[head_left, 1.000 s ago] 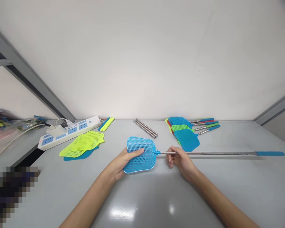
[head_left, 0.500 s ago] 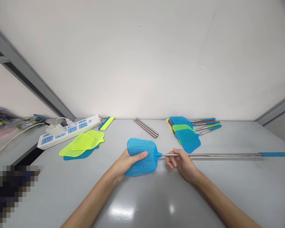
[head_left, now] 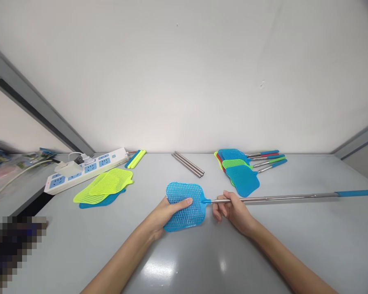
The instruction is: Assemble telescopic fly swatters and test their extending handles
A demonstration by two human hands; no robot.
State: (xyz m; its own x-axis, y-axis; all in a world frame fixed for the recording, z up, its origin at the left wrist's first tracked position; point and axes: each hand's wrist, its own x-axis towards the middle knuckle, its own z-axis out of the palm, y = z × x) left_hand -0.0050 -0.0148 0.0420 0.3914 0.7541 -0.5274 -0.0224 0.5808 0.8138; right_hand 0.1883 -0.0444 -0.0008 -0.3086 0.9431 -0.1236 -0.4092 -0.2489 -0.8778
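A blue fly swatter (head_left: pixel 194 214) with a long extended metal rod lies crosswise in front of me, its blue grip pointing to the far right. My left hand (head_left: pixel 164 214) is closed on the perforated head, thumb on top and fingers hidden beneath. Close to the neck, my right hand (head_left: pixel 238 214) pinches the rod between thumb and fingers, the other fingers curled below. Behind that hand lie several stacked swatters (head_left: pixel 243 179) in blue, green, red and yellow, with shortened handles. Loose yellow swatter heads (head_left: pixel 110 183) overlap a blue head (head_left: pixel 108 201) on the left.
Bare metal rods (head_left: pixel 188 164) lie at the table's back middle. Yellow and blue grip tubes (head_left: pixel 138 159) sit beside a white power strip (head_left: pixel 88 169) with plugs in it. Plastic-wrapped items (head_left: pixel 0 157) are beyond the frame post at far left. A wall stands behind the table (head_left: pixel 294 237).
The swatter has tilted slightly: its head is a little lower and further right, and the grip end is slightly higher. Both hands keep their hold.
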